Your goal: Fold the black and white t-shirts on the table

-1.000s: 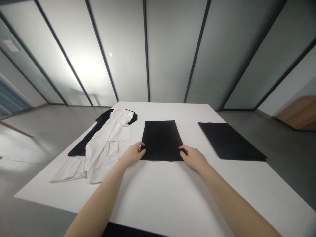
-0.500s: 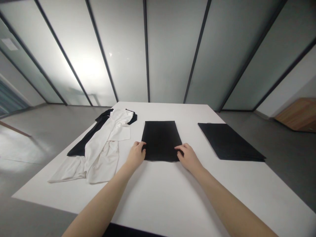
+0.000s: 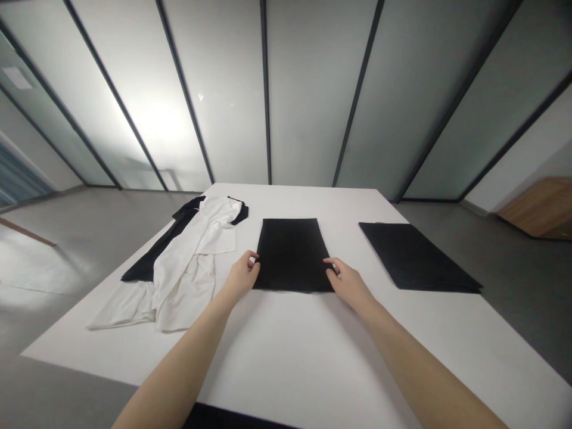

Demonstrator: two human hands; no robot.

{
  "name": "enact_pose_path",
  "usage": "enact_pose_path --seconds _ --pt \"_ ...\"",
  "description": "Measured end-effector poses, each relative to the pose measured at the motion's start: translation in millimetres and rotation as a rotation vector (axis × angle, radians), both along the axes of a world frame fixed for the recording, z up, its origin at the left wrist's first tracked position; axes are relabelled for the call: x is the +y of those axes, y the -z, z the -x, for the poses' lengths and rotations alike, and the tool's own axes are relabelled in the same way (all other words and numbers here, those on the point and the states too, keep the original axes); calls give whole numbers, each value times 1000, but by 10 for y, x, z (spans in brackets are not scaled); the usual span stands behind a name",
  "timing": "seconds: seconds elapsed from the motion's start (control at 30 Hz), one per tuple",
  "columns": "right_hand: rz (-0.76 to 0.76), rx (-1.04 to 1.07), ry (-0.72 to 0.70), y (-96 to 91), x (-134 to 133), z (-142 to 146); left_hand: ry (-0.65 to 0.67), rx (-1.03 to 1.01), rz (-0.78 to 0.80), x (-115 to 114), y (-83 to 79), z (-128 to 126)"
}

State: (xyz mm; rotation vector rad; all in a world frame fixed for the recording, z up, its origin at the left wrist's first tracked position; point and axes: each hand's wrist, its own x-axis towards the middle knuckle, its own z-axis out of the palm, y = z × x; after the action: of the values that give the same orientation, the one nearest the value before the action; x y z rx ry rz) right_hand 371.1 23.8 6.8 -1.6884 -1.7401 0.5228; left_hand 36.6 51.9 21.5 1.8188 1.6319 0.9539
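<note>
A folded black cloth lies flat in the middle of the white table. My left hand pinches its near left edge with curled fingers. At the near right edge, my right hand grips the cloth the same way, fingertips on the fabric. Both forearms reach in from the bottom of the view.
A loose heap of white and black garments lies on the table's left side. A second folded black cloth rests at the right. Frosted glass panels with dark frames stand behind the table, and a wooden cabinet sits far right.
Both hands have slid outward from on top of the cloth's near corners to its side edges and now pinch them. The cloth's near edge looks slightly wider and straighter.
</note>
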Motion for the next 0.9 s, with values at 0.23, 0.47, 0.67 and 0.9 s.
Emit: enact_pose_path --seconds 0.23,0.47,0.67,0.9 --pt "70 -99 -32 -71 -30 31 41 157 73 -28 -45 42" --pt "22 -77 -33 -80 -21 -8 26 311 9 -43 -61 10" --pt "86 -255 -30 -61 -39 24 -21 502 2 -72 -45 -18" --pt "-278 -205 -183 -65 -130 275 200 379 -342 -200 -89 -260"
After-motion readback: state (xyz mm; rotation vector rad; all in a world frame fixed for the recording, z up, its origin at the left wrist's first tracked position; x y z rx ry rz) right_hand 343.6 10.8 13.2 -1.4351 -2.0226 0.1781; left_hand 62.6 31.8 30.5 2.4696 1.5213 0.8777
